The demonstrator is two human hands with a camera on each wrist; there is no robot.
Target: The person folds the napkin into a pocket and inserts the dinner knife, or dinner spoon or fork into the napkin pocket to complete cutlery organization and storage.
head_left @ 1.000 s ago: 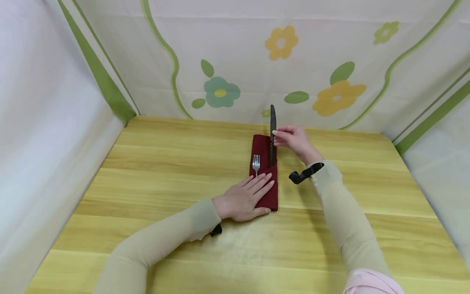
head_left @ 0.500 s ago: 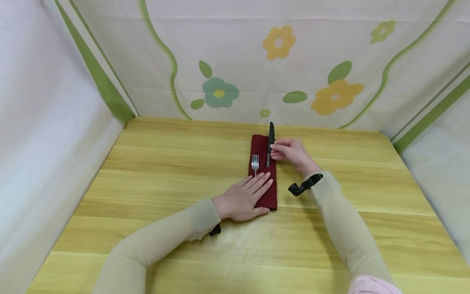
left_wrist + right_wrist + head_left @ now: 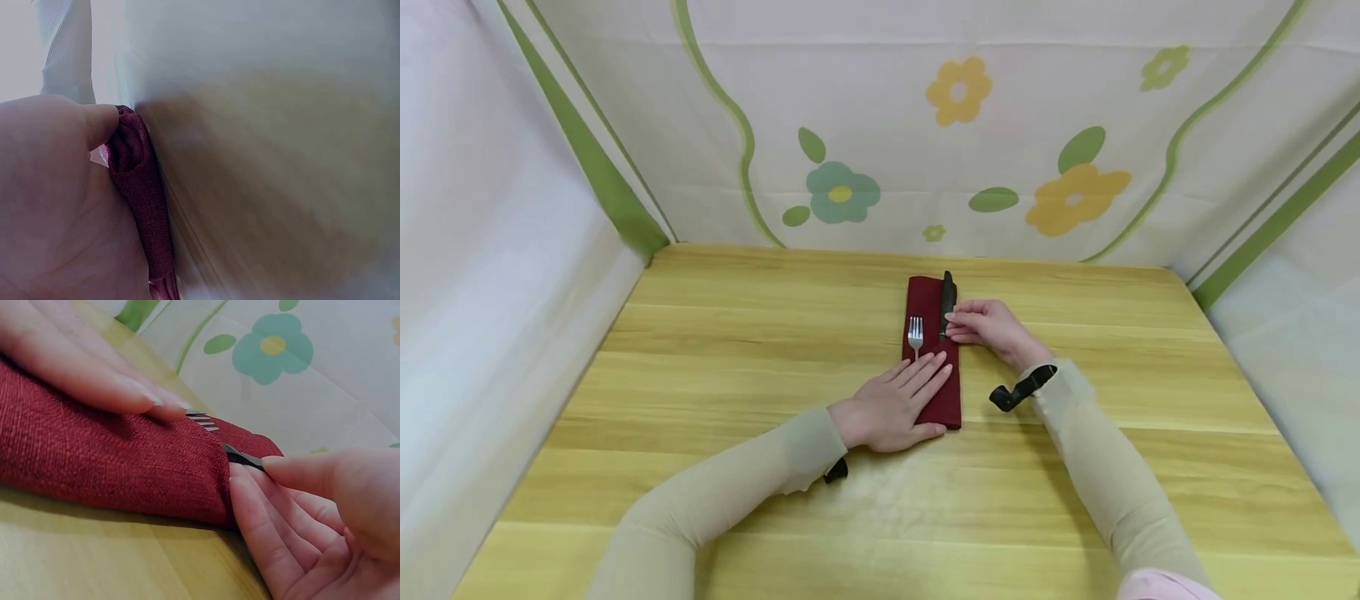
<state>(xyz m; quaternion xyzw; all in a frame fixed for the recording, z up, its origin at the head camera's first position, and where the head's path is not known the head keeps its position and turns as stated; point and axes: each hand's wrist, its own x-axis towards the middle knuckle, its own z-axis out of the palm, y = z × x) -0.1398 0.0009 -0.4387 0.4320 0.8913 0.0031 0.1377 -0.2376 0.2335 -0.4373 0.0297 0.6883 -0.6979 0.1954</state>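
A folded dark red napkin (image 3: 951,400) lies upright in the head view, its fold forming a pocket. Out of the pocket, on the left, show the tines of a silver fork (image 3: 915,333); its handle is hidden. Beside the fork stands a dark table knife (image 3: 949,293), its lower part inside the pocket. My right hand (image 3: 996,329) pinches the knife between thumb and fingers close to the pocket's edge, as the right wrist view also shows. With fingers straight, my left hand (image 3: 895,408) rests flat on the lower napkin.
The wooden table (image 3: 737,333) carries the napkin near its back edge. Behind it hangs a white curtain (image 3: 880,100) printed with flowers, and white cloth also closes off both sides. A black camera mount (image 3: 1022,387) sits on the right wrist.
My right hand has moved down toward the pocket, and the knife has slid deeper into the napkin, with less of it showing. The left hand keeps its place on the napkin.
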